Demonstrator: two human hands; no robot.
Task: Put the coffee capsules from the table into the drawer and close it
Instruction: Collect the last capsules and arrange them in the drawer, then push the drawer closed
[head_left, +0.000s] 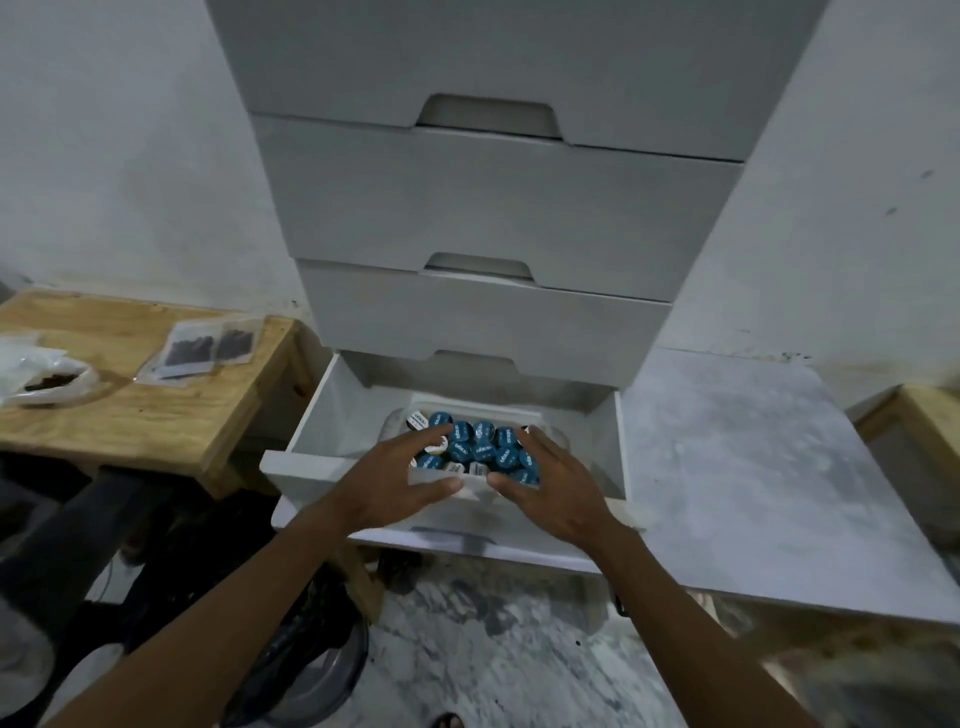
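A: Fig. 1, what's at ctr?
B: Bottom drawer (322, 415), open twd viewer. Clear tub (475, 491) inside, packed w/ blue-lidded coffee capsules (483, 449), a few white.
A: Hands?
B: Left hand (400, 483) & right hand (550, 488), fingers spread, flank tub's near end. Contact: can't tell.
A: Surroundings?
B: Shut drawers (493, 208) above. Wooden table (156, 415) at left w/ packets (208, 345) & plastic bag (47, 382). Grey slab (753, 467) at right.

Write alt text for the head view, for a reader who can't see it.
The left hand and right hand are spread over a clear tub of blue-lidded coffee capsules in the open bottom drawer of a white drawer unit. A wooden table with plastic bags stands at the left.
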